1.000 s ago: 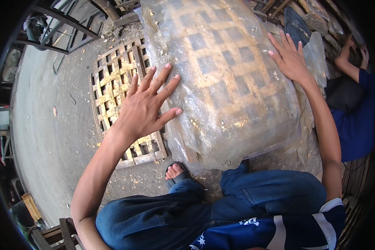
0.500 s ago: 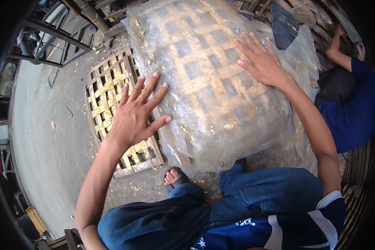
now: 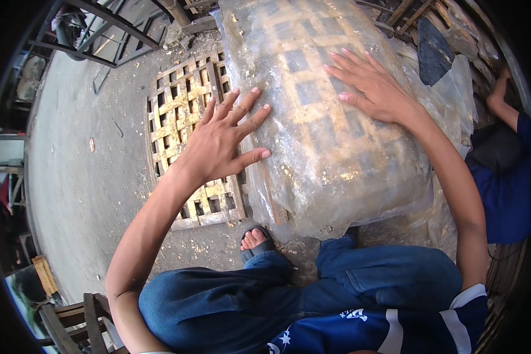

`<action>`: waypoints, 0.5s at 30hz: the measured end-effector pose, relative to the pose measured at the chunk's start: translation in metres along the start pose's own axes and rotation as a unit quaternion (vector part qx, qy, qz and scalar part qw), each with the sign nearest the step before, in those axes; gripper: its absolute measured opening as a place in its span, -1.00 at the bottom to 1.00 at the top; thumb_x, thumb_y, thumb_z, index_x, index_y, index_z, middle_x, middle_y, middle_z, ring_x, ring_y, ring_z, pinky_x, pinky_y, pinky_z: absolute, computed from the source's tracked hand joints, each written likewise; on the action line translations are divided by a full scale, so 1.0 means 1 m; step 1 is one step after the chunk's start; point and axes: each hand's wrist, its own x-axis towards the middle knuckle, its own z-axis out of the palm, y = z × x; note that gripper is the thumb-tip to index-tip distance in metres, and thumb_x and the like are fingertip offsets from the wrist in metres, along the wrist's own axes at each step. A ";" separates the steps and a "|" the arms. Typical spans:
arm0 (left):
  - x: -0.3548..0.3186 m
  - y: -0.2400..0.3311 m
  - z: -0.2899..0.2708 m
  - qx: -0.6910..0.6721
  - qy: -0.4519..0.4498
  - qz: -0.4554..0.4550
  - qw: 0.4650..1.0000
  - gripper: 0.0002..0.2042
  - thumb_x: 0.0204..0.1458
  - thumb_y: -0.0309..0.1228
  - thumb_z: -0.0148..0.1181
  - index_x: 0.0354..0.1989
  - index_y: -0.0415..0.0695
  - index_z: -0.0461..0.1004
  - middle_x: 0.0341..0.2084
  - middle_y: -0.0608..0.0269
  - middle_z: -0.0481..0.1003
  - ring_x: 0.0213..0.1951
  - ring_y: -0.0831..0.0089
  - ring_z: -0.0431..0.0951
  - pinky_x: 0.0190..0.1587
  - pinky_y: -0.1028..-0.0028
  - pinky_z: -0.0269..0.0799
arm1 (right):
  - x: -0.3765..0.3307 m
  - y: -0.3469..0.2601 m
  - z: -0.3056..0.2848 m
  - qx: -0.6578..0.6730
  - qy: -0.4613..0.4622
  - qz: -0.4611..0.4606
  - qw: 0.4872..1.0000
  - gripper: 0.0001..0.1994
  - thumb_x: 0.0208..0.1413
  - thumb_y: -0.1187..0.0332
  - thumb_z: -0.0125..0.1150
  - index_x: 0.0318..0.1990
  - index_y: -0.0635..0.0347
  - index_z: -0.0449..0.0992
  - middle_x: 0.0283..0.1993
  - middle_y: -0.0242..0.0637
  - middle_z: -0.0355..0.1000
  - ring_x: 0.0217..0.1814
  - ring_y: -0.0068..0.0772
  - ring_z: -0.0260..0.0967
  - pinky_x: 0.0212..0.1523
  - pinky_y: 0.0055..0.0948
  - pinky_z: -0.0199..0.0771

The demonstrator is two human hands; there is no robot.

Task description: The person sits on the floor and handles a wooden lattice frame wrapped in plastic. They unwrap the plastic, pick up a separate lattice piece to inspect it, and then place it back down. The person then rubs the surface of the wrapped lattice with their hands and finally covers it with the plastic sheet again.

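A cloudy plastic sheet [image 3: 336, 192] drapes over a woven lattice rack in front of me, and the slats show through it. Yellowish crumbs are scattered on the sheet. My right hand [image 3: 369, 85] lies on top with its fingers stretched out. At the sheet's left edge is my left hand [image 3: 224, 135], its fingers spread; the fingertips reach the plastic, though I cannot tell how firmly they press. Neither hand grips anything. Left of the covered stack, a bare lattice rack [image 3: 174, 109] with yellow residue on its slats lies on the ground, partly hidden behind my left forearm.
A dark metal frame [image 3: 109, 44] stands at the far left on the grey concrete floor [image 3: 76, 194]. Another person in dark blue [image 3: 504, 177] sits at the right, beside bunched plastic and a black piece [image 3: 433, 53]. A wooden stool [image 3: 79, 321] is at the lower left.
The whole scene has shifted right in the picture as my view turned. My right hand's fingers have drawn somewhat closer together on the sheet; my left hand stays spread at its edge.
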 end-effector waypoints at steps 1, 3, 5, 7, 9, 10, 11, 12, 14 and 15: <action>-0.004 -0.001 -0.001 -0.002 -0.002 -0.004 1.000 -0.16 0.15 0.50 -0.35 0.55 0.36 0.04 0.58 0.33 -0.08 0.56 0.06 -0.13 0.56 -0.13 -0.31 | 0.008 -0.004 0.001 -0.007 -0.046 -0.012 0.999 -0.30 0.44 -0.24 -0.32 0.55 -0.06 0.10 0.66 -0.24 -0.11 0.71 -0.11 -0.31 0.62 0.13 -0.34; -0.004 -0.002 -0.004 0.005 0.006 -0.003 1.000 -0.15 0.15 0.51 -0.35 0.55 0.35 0.05 0.57 0.31 -0.08 0.56 0.03 -0.11 0.56 -0.14 -0.31 | 0.009 0.048 0.010 -0.088 -0.006 0.117 0.989 -0.27 0.42 -0.28 -0.36 0.56 -0.05 0.07 0.66 -0.16 -0.14 0.71 -0.06 -0.31 0.61 0.21 -0.37; 0.001 0.001 -0.005 -0.004 0.016 0.001 1.000 -0.15 0.15 0.50 -0.34 0.55 0.35 0.05 0.57 0.30 -0.07 0.56 0.02 -0.12 0.56 -0.14 -0.30 | 0.014 0.114 0.005 -0.105 -0.039 0.319 0.941 -0.22 0.39 -0.33 -0.36 0.57 -0.05 0.05 0.66 -0.07 -0.19 0.70 0.02 -0.31 0.58 0.32 -0.41; 0.006 0.001 -0.004 -0.009 0.021 0.011 1.000 -0.16 0.16 0.49 -0.33 0.55 0.34 0.07 0.57 0.29 -0.06 0.56 0.02 -0.13 0.56 -0.13 -0.30 | 0.005 0.147 -0.014 -0.061 -0.058 0.503 0.860 -0.15 0.33 -0.39 -0.31 0.57 -0.01 0.04 0.65 0.09 -0.24 0.68 0.18 -0.28 0.53 0.46 -0.41; 0.006 0.000 -0.004 -0.007 0.024 0.015 1.000 -0.17 0.17 0.49 -0.33 0.54 0.35 0.07 0.57 0.30 -0.05 0.56 0.03 -0.14 0.56 -0.12 -0.30 | -0.003 0.147 -0.014 -0.116 0.014 0.462 0.879 -0.18 0.35 -0.35 -0.24 0.57 -0.01 0.05 0.65 0.07 -0.24 0.68 0.17 -0.26 0.54 0.41 -0.35; 0.007 -0.001 -0.005 -0.006 0.022 0.020 1.000 -0.19 0.18 0.48 -0.37 0.54 0.38 0.07 0.57 0.33 -0.06 0.57 0.07 -0.14 0.57 -0.10 -0.32 | -0.009 0.139 -0.011 -0.071 0.054 0.410 0.908 -0.20 0.36 -0.33 -0.21 0.56 -0.01 0.05 0.65 0.07 -0.22 0.68 0.16 -0.25 0.55 0.38 -0.33; 0.008 -0.003 -0.004 0.017 0.024 0.022 0.999 -0.23 0.21 0.44 -0.38 0.53 0.40 0.09 0.57 0.37 -0.06 0.57 0.12 -0.15 0.58 -0.09 -0.34 | -0.011 0.124 -0.006 -0.028 0.091 0.355 0.930 -0.22 0.37 -0.30 -0.17 0.56 -0.01 0.06 0.65 0.07 -0.21 0.68 0.16 -0.24 0.56 0.35 -0.30; 0.009 -0.006 -0.008 0.025 0.030 0.025 0.999 -0.26 0.23 0.42 -0.38 0.52 0.39 0.11 0.57 0.37 -0.06 0.57 0.13 -0.16 0.58 -0.07 -0.34 | -0.011 0.106 -0.001 0.019 0.127 0.299 0.946 -0.23 0.38 -0.27 -0.14 0.56 -0.01 0.06 0.65 0.07 -0.20 0.68 0.15 -0.23 0.56 0.32 -0.28; 0.010 -0.012 -0.007 -0.007 0.075 0.030 0.997 -0.31 0.28 0.34 -0.34 0.50 0.36 0.18 0.57 0.36 -0.03 0.58 0.13 -0.15 0.59 -0.04 -0.36 | 0.000 0.053 -0.001 0.035 0.138 0.166 0.976 -0.28 0.40 -0.18 -0.09 0.56 -0.02 0.06 0.65 0.04 -0.19 0.68 0.12 -0.22 0.59 0.21 -0.24; 0.014 -0.009 -0.008 0.017 0.086 0.033 0.996 -0.32 0.28 0.33 -0.33 0.50 0.35 0.18 0.57 0.36 -0.03 0.58 0.13 -0.15 0.59 -0.03 -0.38 | 0.005 0.028 -0.003 0.024 0.115 0.132 0.984 -0.29 0.41 -0.16 -0.08 0.56 -0.03 0.06 0.65 0.02 -0.18 0.69 0.09 -0.25 0.60 0.18 -0.24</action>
